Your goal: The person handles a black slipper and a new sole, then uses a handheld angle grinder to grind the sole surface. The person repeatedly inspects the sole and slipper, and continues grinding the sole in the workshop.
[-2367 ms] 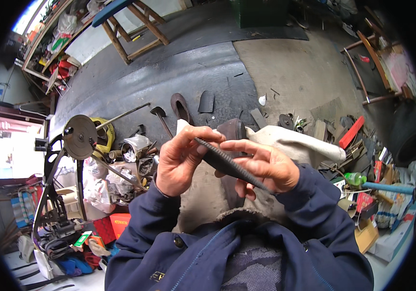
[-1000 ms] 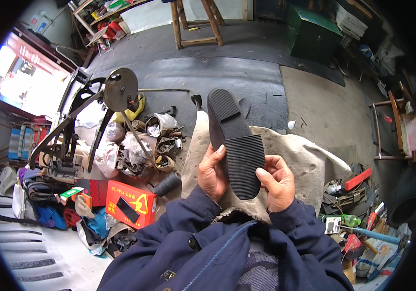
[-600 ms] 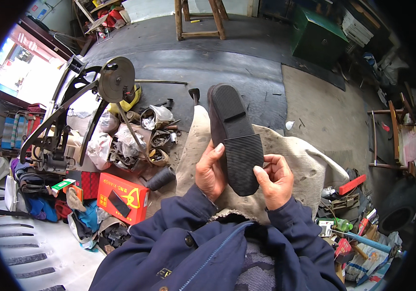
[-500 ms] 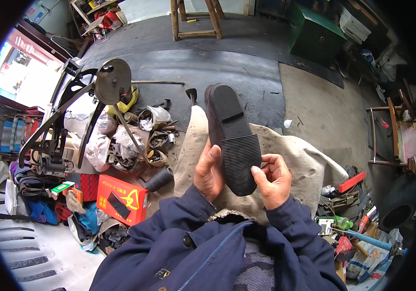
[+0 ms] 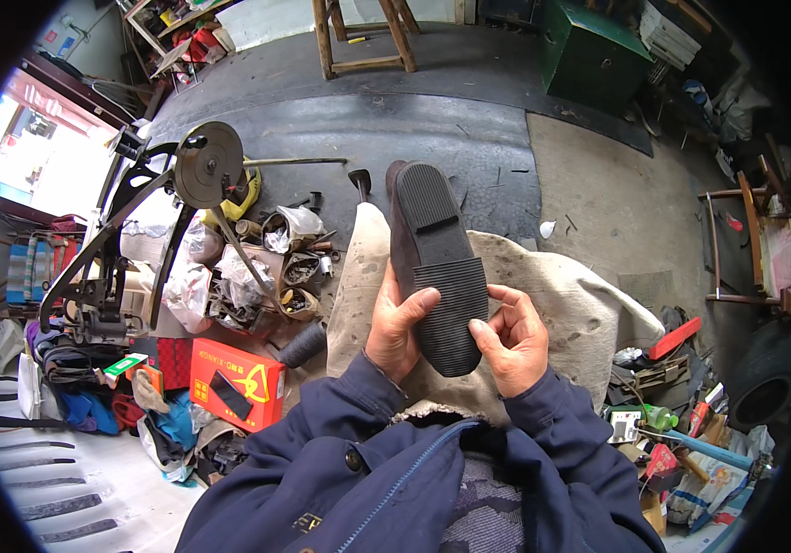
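A dark shoe (image 5: 428, 198) points away from me, sole up, above a stained beige cloth (image 5: 561, 304) over my lap. A black ribbed rubber piece (image 5: 451, 323) lies over the near half of its sole. My left hand (image 5: 394, 327) grips the shoe from the left, thumb pressed on the ribbed piece. My right hand (image 5: 513, 341) is closed on the piece's right edge, thumb on its face and fingers curled beside it.
A black cast-metal machine with a disc (image 5: 209, 164) stands at left, beside bags of small parts (image 5: 296, 226), a thread cone (image 5: 303, 343) and a red box (image 5: 230, 401). A wooden stool (image 5: 368, 64) and green chest (image 5: 589, 64) are ahead; clutter (image 5: 663, 419) lies right.
The rubber piece, earlier held edge-on in both hands, now lies flat on the upturned shoe. Most recently, my left thumb has slid onto the ribbed piece and the shoe has shifted slightly left.
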`<state>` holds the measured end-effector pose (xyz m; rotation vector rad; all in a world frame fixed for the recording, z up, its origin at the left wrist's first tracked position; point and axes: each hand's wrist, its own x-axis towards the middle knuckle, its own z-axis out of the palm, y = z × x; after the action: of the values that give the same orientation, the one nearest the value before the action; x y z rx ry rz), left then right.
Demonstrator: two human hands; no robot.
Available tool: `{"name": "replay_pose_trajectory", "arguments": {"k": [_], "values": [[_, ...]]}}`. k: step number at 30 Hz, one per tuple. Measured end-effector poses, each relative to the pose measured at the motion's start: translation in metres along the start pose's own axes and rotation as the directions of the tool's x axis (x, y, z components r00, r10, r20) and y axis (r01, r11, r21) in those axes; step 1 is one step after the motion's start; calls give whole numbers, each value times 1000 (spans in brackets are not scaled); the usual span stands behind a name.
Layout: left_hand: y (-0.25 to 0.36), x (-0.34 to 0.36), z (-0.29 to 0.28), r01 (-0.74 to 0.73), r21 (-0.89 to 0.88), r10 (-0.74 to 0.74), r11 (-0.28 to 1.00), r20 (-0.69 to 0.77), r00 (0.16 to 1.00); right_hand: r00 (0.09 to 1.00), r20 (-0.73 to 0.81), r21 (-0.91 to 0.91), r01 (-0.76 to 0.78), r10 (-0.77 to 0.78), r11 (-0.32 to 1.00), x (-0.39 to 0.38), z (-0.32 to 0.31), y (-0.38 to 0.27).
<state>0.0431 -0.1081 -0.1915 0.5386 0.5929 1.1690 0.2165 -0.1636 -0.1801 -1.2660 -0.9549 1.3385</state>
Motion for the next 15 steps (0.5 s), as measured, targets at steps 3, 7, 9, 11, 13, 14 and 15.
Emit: {"name": "replay_pose_trajectory", "arguments": {"k": [3,7,9,11,13,14,15], "values": [[0,0,2,20,21,-20,1000,-21,1000,1000,0,-32,5,-5,999,0,-1,1],[0,-1,4,32,3,-32,999,-24,999,1000,-14,-144,-21,19,989,2,-4,4],[1,-1,5,40,10,-39,999,-35,999,997,9,-147,76,-75,986,4,-3,7],[1,-1,5,51,37,-49,998,-55,997,993,47,-170,112,-105,979,5,-2,9],[0,-1,6,43,53,-40,998,-57,998,990,140,21,-27,24,999,8,1,11],[0,0,7,41,61,-37,997,-60,998,977,188,110,-126,104,986,9,2,12],[-1,1,7,49,56,-45,997,-60,997,977,183,161,-142,111,977,11,3,13]]}}
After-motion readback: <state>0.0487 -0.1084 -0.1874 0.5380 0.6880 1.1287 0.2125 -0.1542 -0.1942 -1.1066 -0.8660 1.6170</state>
